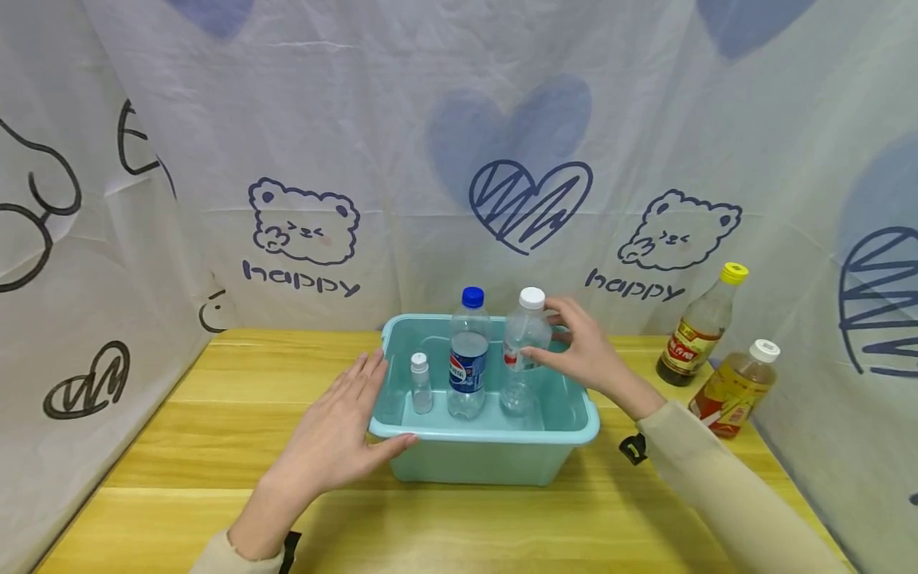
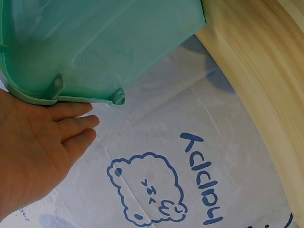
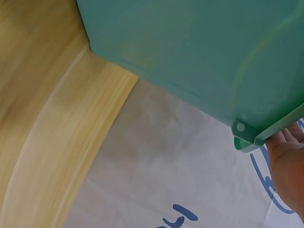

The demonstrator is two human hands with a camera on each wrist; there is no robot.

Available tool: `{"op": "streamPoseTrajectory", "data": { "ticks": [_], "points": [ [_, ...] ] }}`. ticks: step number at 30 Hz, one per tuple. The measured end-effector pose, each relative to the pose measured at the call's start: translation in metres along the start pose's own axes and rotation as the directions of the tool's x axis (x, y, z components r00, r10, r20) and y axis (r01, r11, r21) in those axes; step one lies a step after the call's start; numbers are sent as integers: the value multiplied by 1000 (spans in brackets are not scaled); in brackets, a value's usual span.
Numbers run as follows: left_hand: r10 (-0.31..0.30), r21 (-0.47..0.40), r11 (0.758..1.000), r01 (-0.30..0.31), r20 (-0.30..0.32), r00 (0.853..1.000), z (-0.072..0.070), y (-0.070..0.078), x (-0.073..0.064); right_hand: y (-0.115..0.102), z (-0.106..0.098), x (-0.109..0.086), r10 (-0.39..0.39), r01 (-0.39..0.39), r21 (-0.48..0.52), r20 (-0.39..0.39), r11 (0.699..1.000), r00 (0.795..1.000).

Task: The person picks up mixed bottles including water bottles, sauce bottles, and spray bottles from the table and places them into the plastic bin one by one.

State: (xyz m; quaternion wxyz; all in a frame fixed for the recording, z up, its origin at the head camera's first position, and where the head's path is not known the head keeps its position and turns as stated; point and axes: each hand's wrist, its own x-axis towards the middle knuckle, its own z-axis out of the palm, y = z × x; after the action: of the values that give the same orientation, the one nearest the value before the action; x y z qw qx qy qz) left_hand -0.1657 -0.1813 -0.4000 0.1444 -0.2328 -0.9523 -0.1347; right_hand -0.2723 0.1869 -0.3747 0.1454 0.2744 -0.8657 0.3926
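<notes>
A light-green plastic tub [image 1: 488, 461] holds a small clear bottle with a white cap [image 1: 421, 384], a clear plastic bottle with a blue cap and blue label [image 1: 468, 359], and a clear plastic bottle with a white cap [image 1: 518, 391]. My right hand [image 1: 577, 347] grips the white-capped plastic bottle, thumb across its front and fingers at its far side; the bottle stands upright within the tub. Flat along the tub's left rim lies my left hand [image 1: 337, 434], fingers straight and thumb stretched over the front corner. The left wrist view shows its fingers [image 2: 73, 128] against the rim's underside.
On the wooden table [image 1: 237, 446], to the tub's right, stand a dark sauce bottle with a yellow cap [image 1: 692, 343] and a yellow-labelled bottle with a white cap [image 1: 735, 391]. A printed white cloth [image 1: 402, 231] hangs behind and at both sides.
</notes>
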Motion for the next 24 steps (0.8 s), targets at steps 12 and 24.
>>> {"op": "streamPoseTrajectory", "data": {
  "ticks": [12, 24],
  "points": [
    [0, -9, 1000, 0, -5, 1000, 0, 1, 1, -4, -1, 1, 78, -71, -72, 110, 995, 991],
    [-3, -6, 1000, 3, -3, 1000, -1, 0, 0, -6, 0, 5, 106, -89, -124, 134, 988, 985]
  ]
}}
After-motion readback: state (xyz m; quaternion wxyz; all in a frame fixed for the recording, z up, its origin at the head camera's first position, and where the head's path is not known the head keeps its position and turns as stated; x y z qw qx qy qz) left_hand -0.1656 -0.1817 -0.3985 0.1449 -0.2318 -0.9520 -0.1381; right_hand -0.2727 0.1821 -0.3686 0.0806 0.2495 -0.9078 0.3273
